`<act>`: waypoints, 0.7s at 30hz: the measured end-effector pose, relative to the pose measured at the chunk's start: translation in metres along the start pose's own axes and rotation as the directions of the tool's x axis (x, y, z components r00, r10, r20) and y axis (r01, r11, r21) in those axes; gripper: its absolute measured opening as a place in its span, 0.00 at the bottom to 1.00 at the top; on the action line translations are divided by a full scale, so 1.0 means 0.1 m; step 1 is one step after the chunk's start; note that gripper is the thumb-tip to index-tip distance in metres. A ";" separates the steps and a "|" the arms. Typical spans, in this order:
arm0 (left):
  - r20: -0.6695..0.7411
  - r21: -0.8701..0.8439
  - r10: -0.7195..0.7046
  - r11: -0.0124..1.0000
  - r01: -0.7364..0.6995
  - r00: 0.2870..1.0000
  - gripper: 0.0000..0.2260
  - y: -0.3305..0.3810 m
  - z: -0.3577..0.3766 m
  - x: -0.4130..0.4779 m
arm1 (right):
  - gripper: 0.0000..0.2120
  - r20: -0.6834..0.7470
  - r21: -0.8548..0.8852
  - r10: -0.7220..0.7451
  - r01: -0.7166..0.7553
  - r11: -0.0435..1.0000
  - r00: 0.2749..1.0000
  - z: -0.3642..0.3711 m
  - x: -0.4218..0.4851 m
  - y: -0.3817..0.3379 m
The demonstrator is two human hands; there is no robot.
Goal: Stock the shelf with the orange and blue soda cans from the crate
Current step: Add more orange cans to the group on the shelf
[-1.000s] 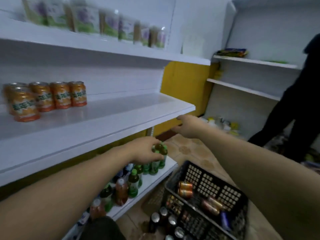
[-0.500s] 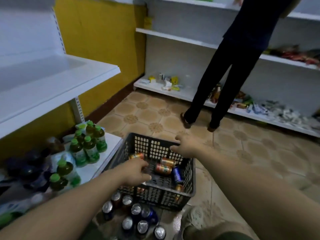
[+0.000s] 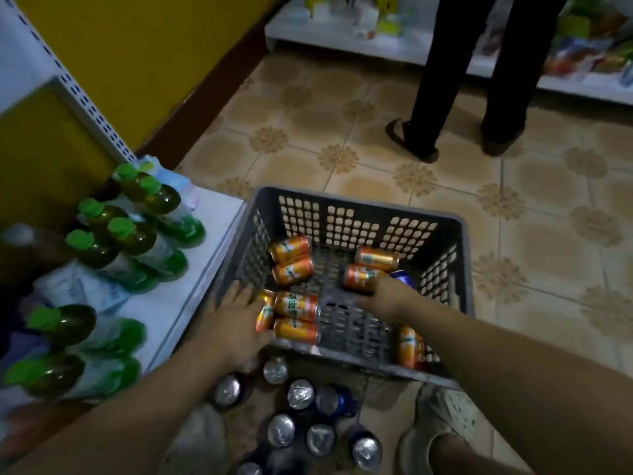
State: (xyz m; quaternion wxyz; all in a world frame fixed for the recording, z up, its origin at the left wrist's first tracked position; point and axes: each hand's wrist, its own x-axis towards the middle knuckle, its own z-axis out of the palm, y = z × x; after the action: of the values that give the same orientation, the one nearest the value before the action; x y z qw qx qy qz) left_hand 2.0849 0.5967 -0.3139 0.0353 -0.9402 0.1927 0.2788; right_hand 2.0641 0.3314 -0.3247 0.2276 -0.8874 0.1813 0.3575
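Orange cans (image 3: 291, 258) lie on their sides in the crate (image 3: 342, 197), long axes mostly 9-to-3. One blue can (image 3: 404, 276) sits at 2 o'clock. The left grip (image 3: 236, 323) is released, fingers straight against the 7 o'clock cluster. The right grip (image 3: 387, 298) covers a can beside the blue one; I cannot tell whether it has clenched. The cans are probably heavy, stiff and slick, so take them round the mid-barrel.

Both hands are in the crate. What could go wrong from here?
Upright cans on the floor crowd the crate beside the shoe; pulling back could topple them.
Orange cans by the left hand lie loose on their sides; lifting one may roll the rest.
The right hand reaches where an orange can meets the blue can; it might fumble both.
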 end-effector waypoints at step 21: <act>-0.310 -0.011 0.093 0.995 -0.102 0.946 0.26 -0.55 0.87 0.70 | 0.34 0.112 0.174 -0.017 -0.003 0.985 0.994 1.50 1.93 -0.54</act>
State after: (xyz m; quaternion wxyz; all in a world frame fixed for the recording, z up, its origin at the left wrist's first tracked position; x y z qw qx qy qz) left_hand 2.1157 0.6386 -0.4269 -0.0216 -0.9619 0.2383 0.1321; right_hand 2.1379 0.4260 -0.5443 0.3153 -0.8432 0.1956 0.3891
